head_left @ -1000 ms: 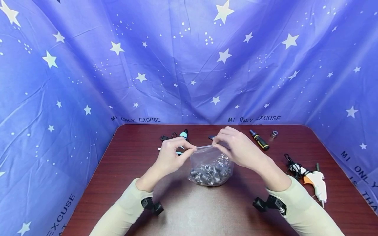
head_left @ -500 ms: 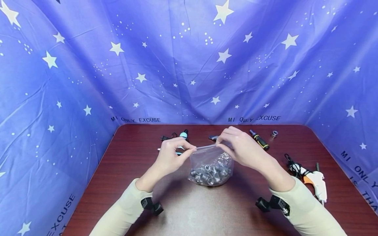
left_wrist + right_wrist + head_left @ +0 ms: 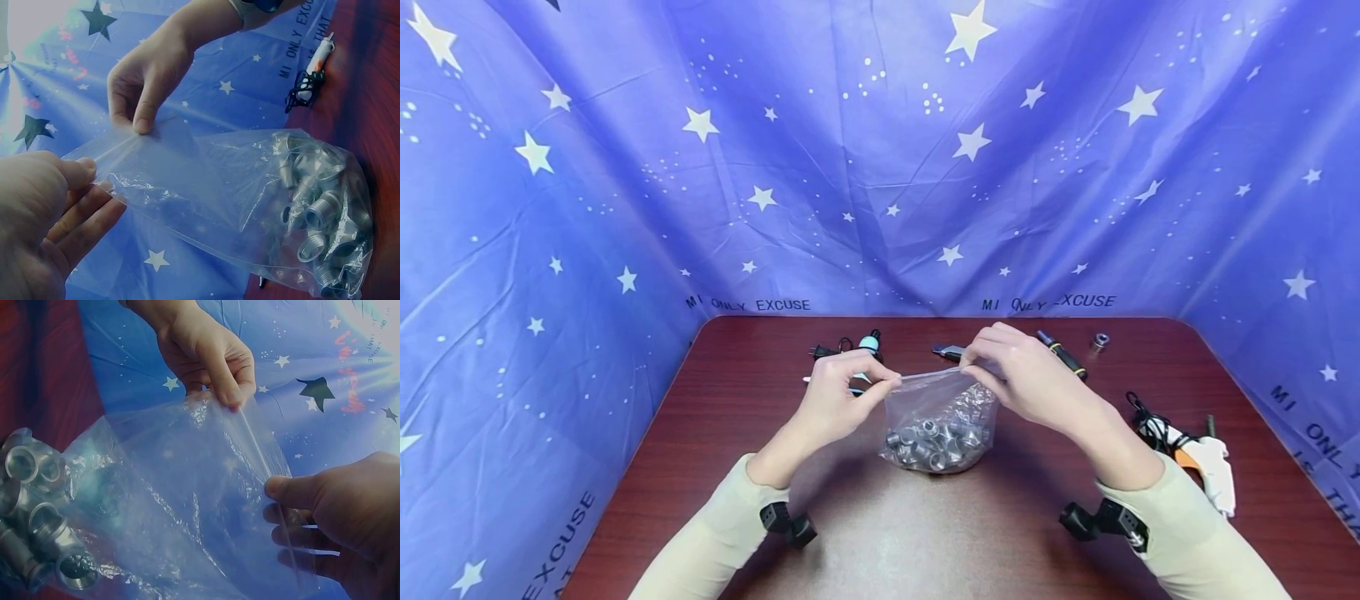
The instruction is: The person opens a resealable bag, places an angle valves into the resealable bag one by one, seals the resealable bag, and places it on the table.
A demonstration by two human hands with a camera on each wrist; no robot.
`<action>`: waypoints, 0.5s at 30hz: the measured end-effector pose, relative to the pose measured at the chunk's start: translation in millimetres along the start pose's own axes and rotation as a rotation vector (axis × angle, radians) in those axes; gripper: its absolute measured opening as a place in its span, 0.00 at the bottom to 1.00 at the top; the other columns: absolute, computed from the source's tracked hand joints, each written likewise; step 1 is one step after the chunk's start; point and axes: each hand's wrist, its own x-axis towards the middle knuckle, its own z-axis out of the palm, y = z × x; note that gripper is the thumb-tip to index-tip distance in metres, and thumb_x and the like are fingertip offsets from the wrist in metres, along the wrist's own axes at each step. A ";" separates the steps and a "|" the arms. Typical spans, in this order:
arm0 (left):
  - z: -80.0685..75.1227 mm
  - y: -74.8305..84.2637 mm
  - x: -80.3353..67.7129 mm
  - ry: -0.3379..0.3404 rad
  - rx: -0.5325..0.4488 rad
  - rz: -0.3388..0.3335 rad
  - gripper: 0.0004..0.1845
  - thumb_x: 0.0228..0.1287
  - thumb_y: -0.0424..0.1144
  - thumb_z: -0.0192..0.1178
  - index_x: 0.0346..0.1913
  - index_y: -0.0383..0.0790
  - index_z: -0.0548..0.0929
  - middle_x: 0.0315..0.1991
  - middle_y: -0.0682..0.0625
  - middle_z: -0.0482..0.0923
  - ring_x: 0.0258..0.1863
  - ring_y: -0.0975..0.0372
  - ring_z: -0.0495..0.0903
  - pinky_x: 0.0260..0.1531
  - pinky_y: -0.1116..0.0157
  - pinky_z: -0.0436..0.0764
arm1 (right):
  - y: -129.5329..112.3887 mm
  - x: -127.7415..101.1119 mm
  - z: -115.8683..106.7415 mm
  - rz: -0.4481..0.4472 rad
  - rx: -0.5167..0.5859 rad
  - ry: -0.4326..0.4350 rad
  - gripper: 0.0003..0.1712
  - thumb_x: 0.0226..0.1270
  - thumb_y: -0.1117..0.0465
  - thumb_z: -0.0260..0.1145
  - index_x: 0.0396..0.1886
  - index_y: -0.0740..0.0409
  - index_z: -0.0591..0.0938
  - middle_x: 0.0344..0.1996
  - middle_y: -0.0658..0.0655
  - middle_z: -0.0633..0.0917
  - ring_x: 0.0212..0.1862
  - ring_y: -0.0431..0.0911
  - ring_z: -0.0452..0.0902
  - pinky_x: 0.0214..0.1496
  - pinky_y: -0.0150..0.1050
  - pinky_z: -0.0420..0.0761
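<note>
Right hand (image 3: 1030, 379) has slid a little outward along the bag's top edge since a second ago, from about the middle toward the right corner; left hand (image 3: 835, 396) has held its place. Both hands pinch the top strip of a clear plastic bag (image 3: 936, 400), thumb against forefinger, the other fingers loosely curled. Left grip is on the left corner of the strip; right grip is at the right end. In the left wrist view the film (image 3: 187, 181) stretches taut between the two pinches. Bag stands on the counter (image 3: 925, 533), centre, its bottom resting there and filled with small metal threaded rings (image 3: 934, 437), heaped together. Likely heavy for its size at the bottom, with soft, slick, thin film above; the load will sag and shift if lifted by one corner, and the film could stretch or tear there. Safest hold looks to be the stiffer top strip, both ends, or a hand under the heap. Behind the hands lie a blue-tipped tool with a cord (image 3: 867, 342) and a screwdriver (image 3: 1063, 357); a small metal ring (image 3: 1100, 340) sits apart, and a white glue gun (image 3: 1210, 467) lies at the right edge.
</note>
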 end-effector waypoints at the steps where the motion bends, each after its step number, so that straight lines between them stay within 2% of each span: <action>1: 0.3 -0.3 0.0 0.001 -0.005 0.000 0.03 0.64 0.32 0.74 0.35 0.44 0.93 0.33 0.52 0.91 0.30 0.67 0.87 0.30 0.68 0.90 | 0.6 -0.6 -0.4 0.000 -0.004 0.001 0.08 0.66 0.66 0.75 0.36 0.48 0.87 0.34 0.45 0.86 0.42 0.40 0.80 0.43 0.41 0.83; 15: 0.2 -1.1 0.2 0.007 -0.019 -0.026 0.03 0.64 0.31 0.74 0.34 0.44 0.93 0.33 0.52 0.92 0.29 0.67 0.88 0.31 0.72 0.88 | 6.2 -7.2 -4.7 0.031 -0.054 -0.013 0.08 0.66 0.66 0.75 0.36 0.48 0.86 0.36 0.46 0.85 0.42 0.41 0.81 0.42 0.43 0.83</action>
